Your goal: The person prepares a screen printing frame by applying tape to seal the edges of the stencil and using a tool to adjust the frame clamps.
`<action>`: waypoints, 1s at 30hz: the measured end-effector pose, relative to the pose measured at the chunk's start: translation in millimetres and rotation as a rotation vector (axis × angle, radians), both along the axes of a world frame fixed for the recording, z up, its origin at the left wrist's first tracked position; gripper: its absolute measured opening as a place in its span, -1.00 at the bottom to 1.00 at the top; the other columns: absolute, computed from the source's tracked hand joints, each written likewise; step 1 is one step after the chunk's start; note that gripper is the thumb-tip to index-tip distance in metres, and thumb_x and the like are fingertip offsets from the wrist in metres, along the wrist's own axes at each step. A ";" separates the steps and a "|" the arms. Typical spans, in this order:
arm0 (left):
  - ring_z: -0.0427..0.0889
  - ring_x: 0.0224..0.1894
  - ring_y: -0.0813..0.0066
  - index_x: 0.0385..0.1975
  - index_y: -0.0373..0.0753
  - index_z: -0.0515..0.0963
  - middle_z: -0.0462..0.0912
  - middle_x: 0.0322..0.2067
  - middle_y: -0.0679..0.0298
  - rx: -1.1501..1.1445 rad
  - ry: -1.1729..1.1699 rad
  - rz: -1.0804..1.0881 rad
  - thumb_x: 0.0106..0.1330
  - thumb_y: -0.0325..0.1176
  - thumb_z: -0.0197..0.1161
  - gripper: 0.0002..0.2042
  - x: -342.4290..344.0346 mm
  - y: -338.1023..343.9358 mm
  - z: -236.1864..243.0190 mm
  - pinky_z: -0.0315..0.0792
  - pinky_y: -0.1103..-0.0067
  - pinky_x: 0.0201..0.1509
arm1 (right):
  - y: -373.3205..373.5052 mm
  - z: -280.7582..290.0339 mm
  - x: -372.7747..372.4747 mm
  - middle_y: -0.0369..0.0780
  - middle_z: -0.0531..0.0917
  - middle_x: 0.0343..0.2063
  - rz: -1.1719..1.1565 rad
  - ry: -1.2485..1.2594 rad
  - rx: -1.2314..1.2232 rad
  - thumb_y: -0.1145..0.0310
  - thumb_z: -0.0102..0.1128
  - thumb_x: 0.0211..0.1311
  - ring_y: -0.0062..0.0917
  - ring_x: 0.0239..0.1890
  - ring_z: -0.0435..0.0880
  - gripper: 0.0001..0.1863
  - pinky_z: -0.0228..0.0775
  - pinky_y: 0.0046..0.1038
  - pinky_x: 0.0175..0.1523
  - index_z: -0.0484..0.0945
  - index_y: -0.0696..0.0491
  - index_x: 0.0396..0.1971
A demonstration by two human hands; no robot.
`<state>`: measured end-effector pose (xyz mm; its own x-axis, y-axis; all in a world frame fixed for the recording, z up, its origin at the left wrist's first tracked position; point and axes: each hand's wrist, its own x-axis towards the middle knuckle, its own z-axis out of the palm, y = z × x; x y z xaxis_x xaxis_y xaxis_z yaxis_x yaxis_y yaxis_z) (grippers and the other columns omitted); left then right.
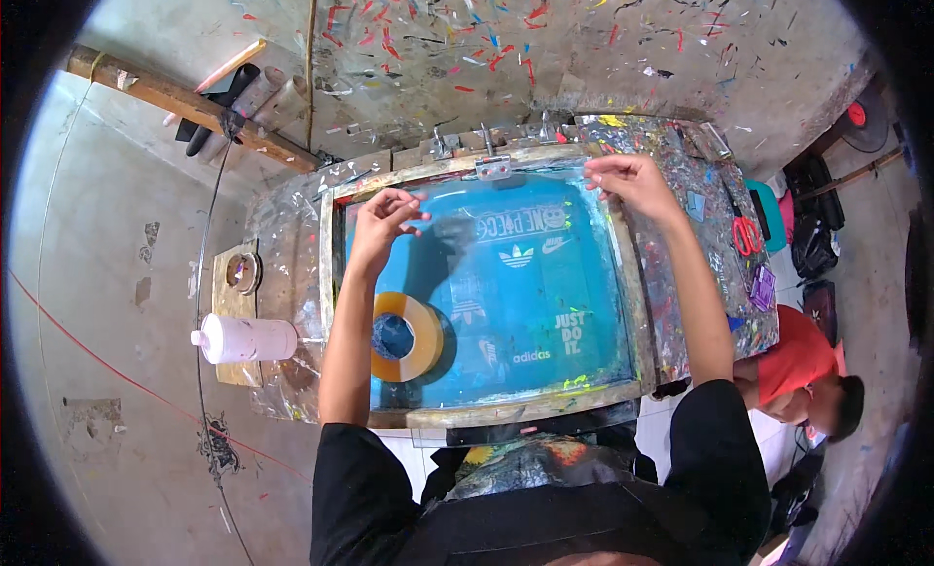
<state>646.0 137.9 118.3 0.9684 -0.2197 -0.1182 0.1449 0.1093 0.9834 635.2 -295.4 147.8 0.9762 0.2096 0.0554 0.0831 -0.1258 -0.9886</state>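
Observation:
A wooden-framed printing screen (632, 303) with blue mesh and pale lettering and logos lies before me, hinged at its far edge. My left hand (389, 224) hovers above its far left part, thumb and fingers pinched together. Over the far right corner, my right hand (628, 182) is raised in a similar pinch. Faint glints at both sets of fingertips look like a see-through strip of clear tape; its middle is hard to make out. A wide roll of yellowish tape (420, 337) lies flat on the mesh, beside my left forearm, which covers part of its edge.
On the paint-stained table, a white bottle (248, 339) lies on its side at the left, near a small round tin (243, 272). Red-handled scissors (746, 235) and a purple object (763, 287) are at the right. A person in red (793, 362) is low beyond the table's right side.

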 end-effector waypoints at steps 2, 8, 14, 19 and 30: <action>0.75 -0.16 0.39 -0.22 -0.25 0.57 0.72 -0.03 0.11 -0.214 0.003 0.012 0.37 -0.45 0.31 -0.92 -1.8 0.3 0.6 0.63 0.47 -0.17 | -1.2 -0.2 0.4 -0.13 0.78 -0.24 0.028 0.036 0.161 0.36 0.28 0.39 -0.53 -0.28 0.78 -0.76 0.62 -0.52 -0.28 0.72 0.22 -0.12; 0.76 -0.17 0.35 -0.26 -0.23 0.58 0.75 -0.27 0.21 -0.146 0.004 0.149 0.27 -0.54 0.41 -0.86 4.9 -12.2 -19.1 0.67 0.47 -0.14 | 8.7 -27.5 4.2 -0.18 0.78 -0.26 -0.111 0.023 0.010 0.37 0.37 0.32 -0.59 -0.27 0.75 -0.77 0.60 -0.53 -0.29 0.73 0.21 -0.14; 0.71 -0.18 0.49 -0.07 -0.29 0.62 0.73 -0.26 0.29 0.001 -0.022 0.052 0.36 -0.47 0.35 -0.81 7.7 -6.2 -27.7 0.60 0.54 -0.11 | 6.9 -29.6 10.0 -0.25 0.77 -0.36 -0.122 -0.004 0.006 0.45 0.48 0.19 -0.65 -0.29 0.72 -0.66 0.57 -0.58 -0.20 0.68 0.21 -0.04; 0.68 -0.22 0.57 -0.09 -0.31 0.66 0.73 -0.28 0.33 0.142 0.045 0.009 0.39 -0.42 0.32 -0.83 11.8 -2.0 -36.0 0.54 0.58 -0.15 | 6.1 -35.1 15.9 -0.24 0.79 -0.36 -0.108 0.079 -0.032 0.43 0.53 0.13 -0.65 -0.29 0.72 -0.62 0.57 -0.54 -0.14 0.68 0.18 -0.04; 0.63 -0.32 0.67 -0.15 -0.27 0.69 0.74 -0.34 0.37 0.469 0.072 0.026 0.34 -0.41 0.38 -0.84 41.5 -3.1 -58.0 0.48 0.63 -0.21 | -0.8 -67.8 63.4 -0.23 0.79 -0.41 0.057 0.145 -0.479 0.43 0.58 -0.02 -0.62 -0.34 0.72 -0.79 0.57 -0.49 -0.16 0.78 0.15 -0.35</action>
<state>687.5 134.8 60.2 0.9585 -0.1021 -0.2661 0.2180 -0.3391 0.9151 698.6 -296.2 79.9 0.9531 0.2313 -0.1952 -0.0310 -0.5671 -0.8230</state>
